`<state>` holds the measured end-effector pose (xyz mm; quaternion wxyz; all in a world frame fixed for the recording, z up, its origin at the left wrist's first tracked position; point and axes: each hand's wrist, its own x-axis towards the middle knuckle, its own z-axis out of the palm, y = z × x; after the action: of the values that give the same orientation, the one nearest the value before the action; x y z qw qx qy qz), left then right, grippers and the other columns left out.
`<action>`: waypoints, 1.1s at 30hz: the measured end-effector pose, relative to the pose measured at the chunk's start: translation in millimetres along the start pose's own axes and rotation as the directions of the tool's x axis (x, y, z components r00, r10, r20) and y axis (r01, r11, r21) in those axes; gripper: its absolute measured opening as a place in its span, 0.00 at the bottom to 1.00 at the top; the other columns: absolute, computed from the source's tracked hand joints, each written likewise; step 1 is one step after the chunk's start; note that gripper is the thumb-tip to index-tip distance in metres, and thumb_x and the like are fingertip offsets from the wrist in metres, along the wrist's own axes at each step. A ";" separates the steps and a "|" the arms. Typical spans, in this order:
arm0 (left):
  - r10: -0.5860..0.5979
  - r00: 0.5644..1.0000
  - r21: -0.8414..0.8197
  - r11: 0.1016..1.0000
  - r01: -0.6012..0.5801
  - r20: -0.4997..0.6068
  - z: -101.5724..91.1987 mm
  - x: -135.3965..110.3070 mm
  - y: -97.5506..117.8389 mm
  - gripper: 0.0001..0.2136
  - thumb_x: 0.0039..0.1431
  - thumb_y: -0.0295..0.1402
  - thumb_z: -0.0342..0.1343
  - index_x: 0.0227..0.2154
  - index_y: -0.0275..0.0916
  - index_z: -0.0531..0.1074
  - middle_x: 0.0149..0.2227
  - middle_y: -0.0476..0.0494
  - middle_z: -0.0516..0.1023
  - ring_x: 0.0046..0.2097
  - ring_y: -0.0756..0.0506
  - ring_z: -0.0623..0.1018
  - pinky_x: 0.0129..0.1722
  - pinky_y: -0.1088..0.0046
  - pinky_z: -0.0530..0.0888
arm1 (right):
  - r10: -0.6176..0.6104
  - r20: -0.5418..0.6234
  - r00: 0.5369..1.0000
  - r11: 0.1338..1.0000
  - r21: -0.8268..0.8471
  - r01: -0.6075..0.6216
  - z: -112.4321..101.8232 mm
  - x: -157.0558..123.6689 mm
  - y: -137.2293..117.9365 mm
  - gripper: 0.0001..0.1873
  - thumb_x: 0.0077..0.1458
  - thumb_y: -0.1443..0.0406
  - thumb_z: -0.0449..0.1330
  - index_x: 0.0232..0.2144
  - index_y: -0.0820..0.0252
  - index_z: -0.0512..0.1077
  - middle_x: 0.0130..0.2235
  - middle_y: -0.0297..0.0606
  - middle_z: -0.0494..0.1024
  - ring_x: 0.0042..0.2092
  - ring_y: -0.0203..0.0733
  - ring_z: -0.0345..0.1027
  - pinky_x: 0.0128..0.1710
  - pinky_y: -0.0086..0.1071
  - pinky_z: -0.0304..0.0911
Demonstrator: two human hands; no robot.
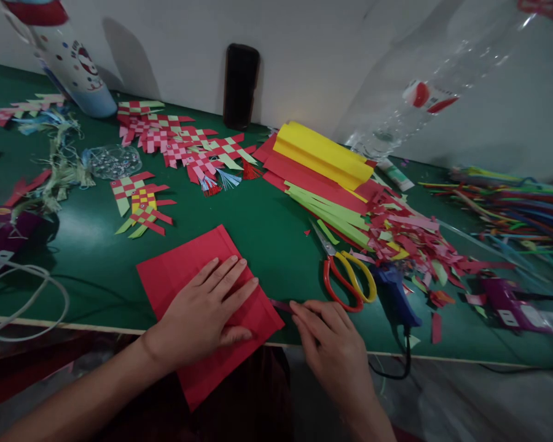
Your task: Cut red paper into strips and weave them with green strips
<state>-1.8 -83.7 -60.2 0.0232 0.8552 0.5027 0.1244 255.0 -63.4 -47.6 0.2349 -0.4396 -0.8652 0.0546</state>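
Observation:
A folded sheet of red paper (166, 276) lies tilted on the green tabletop, its lower corner hanging past the front edge. My left hand (207, 301) rests flat on the paper with fingers stretched out. Just right of the paper's edge, my right hand (327, 331) is closed in a pinch on a thin dark purplish strip (281, 304). The strip's left end meets the paper's edge; what it is exactly cannot be made out. Scissors (350, 279) with red and yellow handles lie beyond my right hand, beside a blue glue gun (399, 294).
Woven paper fish (142, 202) and a row of similar ones lie behind. Yellow paper (322, 153), green strips (332, 212) and paper scraps (410, 233) spread rightward. A phone (240, 86), a flask (83, 73) and a plastic bottle (442, 80) stand along the wall. Cables loop at left.

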 end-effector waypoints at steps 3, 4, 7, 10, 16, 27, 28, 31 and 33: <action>-0.002 1.000 0.000 1.000 0.002 0.002 0.1 -0.1 -0.3 0.34 0.60 0.59 0.46 0.63 0.44 0.62 0.67 0.36 0.58 0.68 0.37 0.58 0.67 0.54 0.51 | -0.006 0.008 1.000 1.000 0.008 0.006 1.8 3.0 -1.4 0.12 0.61 0.68 0.57 0.44 0.58 0.77 0.36 0.41 0.76 0.39 0.41 0.69 0.40 0.36 0.67; -0.001 1.000 0.003 1.000 0.001 0.001 -0.1 -0.1 -0.4 0.34 0.60 0.59 0.47 0.63 0.44 0.62 0.67 0.36 0.58 0.68 0.37 0.58 0.67 0.55 0.51 | -0.003 0.011 1.000 1.000 0.009 0.002 2.3 3.4 -0.9 0.12 0.61 0.68 0.57 0.45 0.58 0.77 0.36 0.40 0.76 0.39 0.41 0.69 0.40 0.36 0.67; 0.006 1.000 0.017 1.000 -0.006 0.006 -1.5 -0.1 -0.6 0.33 0.61 0.58 0.47 0.63 0.44 0.61 0.67 0.37 0.58 0.68 0.37 0.57 0.67 0.55 0.51 | 0.012 0.008 1.000 1.000 0.007 -0.012 3.2 2.9 2.1 0.12 0.61 0.69 0.57 0.45 0.57 0.77 0.37 0.40 0.76 0.40 0.42 0.69 0.41 0.37 0.67; 0.013 1.000 0.025 1.000 -0.014 0.019 -2.7 0.1 -0.4 0.32 0.62 0.57 0.46 0.63 0.43 0.61 0.67 0.36 0.58 0.68 0.37 0.58 0.67 0.54 0.51 | 0.010 0.015 1.000 1.000 0.006 -0.010 2.9 3.8 3.1 0.12 0.60 0.70 0.57 0.45 0.58 0.76 0.38 0.41 0.76 0.41 0.42 0.69 0.42 0.38 0.67; 0.010 1.000 0.014 1.000 -0.011 0.006 -2.0 0.4 -0.8 0.33 0.61 0.58 0.46 0.63 0.43 0.61 0.66 0.37 0.59 0.68 0.37 0.58 0.67 0.55 0.51 | -0.026 0.011 1.000 1.000 0.016 0.026 2.7 13.9 -3.1 0.12 0.61 0.70 0.56 0.44 0.60 0.77 0.36 0.41 0.76 0.40 0.42 0.69 0.40 0.36 0.67; 0.009 1.000 0.023 1.000 -0.009 0.007 -4.5 1.0 -0.8 0.38 0.61 0.60 0.42 0.64 0.34 0.58 0.66 0.34 0.60 0.67 0.37 0.58 0.67 0.57 0.50 | -0.010 0.011 1.000 1.000 0.020 0.009 4.9 11.8 4.0 0.12 0.61 0.70 0.57 0.45 0.58 0.76 0.38 0.41 0.76 0.41 0.42 0.68 0.42 0.38 0.67; 0.007 1.000 0.023 1.000 -0.007 0.011 -5.6 1.9 -1.6 0.40 0.60 0.61 0.41 0.64 0.33 0.59 0.65 0.34 0.61 0.67 0.37 0.59 0.67 0.57 0.51 | -0.007 0.012 1.000 1.000 0.019 0.007 5.0 11.8 3.9 0.12 0.61 0.70 0.57 0.45 0.58 0.76 0.38 0.41 0.76 0.41 0.42 0.68 0.42 0.38 0.67; 0.007 0.999 0.021 1.000 -0.008 0.039 -8.8 5.9 -6.3 0.39 0.60 0.61 0.39 0.62 0.35 0.62 0.64 0.36 0.64 0.65 0.38 0.62 0.65 0.59 0.55 | -0.007 0.014 1.000 1.000 0.018 0.007 5.5 11.3 4.4 0.12 0.61 0.69 0.57 0.45 0.58 0.76 0.38 0.41 0.76 0.40 0.42 0.69 0.41 0.39 0.68; 0.006 0.998 0.028 1.000 -0.008 0.057 -9.6 8.3 -10.5 0.36 0.61 0.60 0.39 0.61 0.38 0.64 0.64 0.37 0.64 0.63 0.39 0.65 0.64 0.59 0.57 | -0.008 0.018 1.000 1.000 0.020 0.008 5.7 10.8 5.1 0.12 0.61 0.69 0.57 0.45 0.58 0.76 0.38 0.41 0.76 0.40 0.42 0.69 0.41 0.39 0.68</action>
<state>-9.3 -72.2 -51.0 0.0249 0.8604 0.5004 0.0929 250.7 -51.2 -50.4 0.2318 -0.4332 -0.8685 0.0662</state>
